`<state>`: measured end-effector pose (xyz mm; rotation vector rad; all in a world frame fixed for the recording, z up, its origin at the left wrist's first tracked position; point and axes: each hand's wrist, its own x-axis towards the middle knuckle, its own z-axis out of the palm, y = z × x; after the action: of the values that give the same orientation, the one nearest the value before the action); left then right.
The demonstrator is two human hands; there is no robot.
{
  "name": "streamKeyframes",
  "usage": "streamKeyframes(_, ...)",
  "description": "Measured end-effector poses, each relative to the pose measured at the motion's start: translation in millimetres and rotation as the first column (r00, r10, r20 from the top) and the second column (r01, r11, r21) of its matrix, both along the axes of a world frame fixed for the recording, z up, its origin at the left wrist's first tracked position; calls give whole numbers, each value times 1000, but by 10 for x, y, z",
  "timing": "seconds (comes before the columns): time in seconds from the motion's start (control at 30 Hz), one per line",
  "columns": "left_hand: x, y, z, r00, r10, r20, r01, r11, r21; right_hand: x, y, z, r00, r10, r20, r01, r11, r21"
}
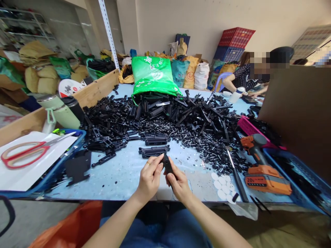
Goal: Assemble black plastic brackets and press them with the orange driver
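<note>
Nearest are the bare forearms (115, 220), reaching in over the middle of the table's (126, 181) near edge. The black part (168, 166) is between the two hands, just in from that edge. The left hand (149, 179) has thumb and fingertips closed on its upper end; the right hand (179, 182) has its fingers curled in, gripping its side, with little gap.

With such a small hold, the black part could twist or slip if one hand pushes harder than the other. A wide elbow or knuckle could knock the two finished-looking black bars (156, 150) just beyond. The loose screws (214, 155) towards the right edge could roll or mix if the pile is nudged, and the white discs (221, 186), close to the near edge, could be brushed off. The mallet (236, 179) reaches that same edge, so a sleeve or wrist might catch its handle. The scissors (38, 148), on paper over the basket at the near left corner, could slide if bumped.

Fingers cover much of the black part, so any screw or joint in it cannot be made out. The blue basket (297, 172) at the near right corner is cut off by the frame, and a brown panel (297, 110) partly screens the other person (243, 77)
</note>
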<state>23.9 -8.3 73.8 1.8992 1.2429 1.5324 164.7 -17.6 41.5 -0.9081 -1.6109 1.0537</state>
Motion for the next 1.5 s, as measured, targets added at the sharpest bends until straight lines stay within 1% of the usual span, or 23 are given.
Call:
streamKeyframes(0.07,12,-11,-143,997,58,45,-52,989,-136,12,78,-50,995,59,80,-56,998,-39)
streamKeyframes(0.13,30,-57,-329,983,170,65,-143,941,-307,63,265,-82,946,144,290,-143,989,-25)
streamKeyframes(0.17,29,-86,-419,974,223,29,-197,908,-369,108,416,-79,892,145,428,-168,986,16)
streamKeyframes(0.2,19,-113,-497,965,259,-46,-256,883,-394,165,610,-58,810,84,580,-165,982,89)
streamKeyframes(0.27,-26,-139,-594,928,244,-281,-332,884,-330,308,1103,38,589,-180,788,-100,951,292)
streamKeyframes(0.3,-53,-130,-610,892,195,-408,-321,908,-269,386,1382,108,424,-341,839,-64,913,403)
streamKeyframes(0.33,-78,-104,-605,845,122,-520,-270,937,-220,461,1664,185,353,-410,841,-32,893,449)
streamKeyframes(0.4,-96,-1,-554,740,-60,-670,-102,975,-199,588,2175,337,270,-473,838,-20,868,496)
streamKeyframes(0.47,-57,151,-483,654,-180,-734,8,973,-231,662,2546,453,216,-493,843,-39,858,512)
streamKeyframes(0.53,31,319,-424,610,-219,-762,36,968,-249,682,2748,523,160,-502,850,-67,854,517)
streamKeyframes(0.6,129,468,-388,576,-235,-783,56,967,-250,677,2803,567,109,-510,853,-88,850,520)
streamKeyframes(0.67,190,560,-366,527,-264,-808,93,963,-254,684,2742,609,65,-521,851,-105,845,525)
streamKeyframes(0.73,187,565,-353,488,-276,-828,115,961,-253,733,2567,648,30,-524,851,-123,843,523)
streamKeyframes(0.83,72,423,-351,474,-282,-834,131,959,-250,883,2063,657,-3,-482,876,-151,866,476)
streamKeyframes(0.9,-23,290,-360,469,-316,-825,130,948,-289,989,1586,605,8,-381,924,-203,905,375)
streamKeyframes(0.97,-81,185,-375,480,-355,-802,115,932,-344,1057,1076,504,70,-197,978,-331,920,209)
streamKeyframes(1.03,-81,132,-386,516,-391,-762,118,914,-389,1069,638,366,133,-16,991,-499,863,81)
streamKeyframes(1.1,-30,122,-387,546,-427,-721,140,895,-424,1036,345,216,151,58,987,-582,812,41)
streamKeyframes(1.13,6,125,-383,555,-445,-703,151,885,-440,1010,258,146,149,57,987,-578,815,40)
streamKeyframes(1.2,77,130,-367,573,-457,-680,154,875,-459,959,173,42,143,34,989,-509,860,44)
streamKeyframes(1.27,125,119,-351,598,-439,-670,136,880,-455,919,146,0,146,18,989,-431,901,47)
streamKeyframes(1.37,141,78,-343,626,-403,-667,118,895,-431,873,90,43,152,5,988,-376,925,53)
streamKeyframes(1.5,107,30,-360,649,-382,-658,143,911,-387,818,-26,161,147,-22,989,-328,942,70)
